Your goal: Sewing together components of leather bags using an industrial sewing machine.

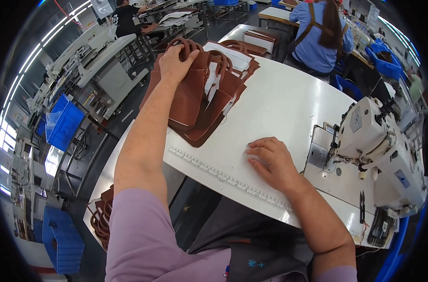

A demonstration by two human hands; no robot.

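Observation:
At the far left of the white table [289, 96] lies a stack of brown leather bag panels [188, 101] with rolled handles and white lining pieces between them. My left hand [174, 66] reaches over the top of the stack, its fingers closed round the brown handles [191, 45] of the uppermost panels. Part of the grip is hidden behind those handles. Nearer to me, my right hand [273, 162] rests on the table surface, fingers loosely bent and apart, holding nothing. A printed ruler strip [223, 176] runs along the table's front edge, just left of that hand.
A white industrial sewing machine [364, 136] stands at the right, with black tweezers [362, 207] near its base. More brown handles [100, 218] lie on a lower surface at my left. A seated person in blue [317, 35] works beyond the table. Blue bins [63, 122] flank the left aisle.

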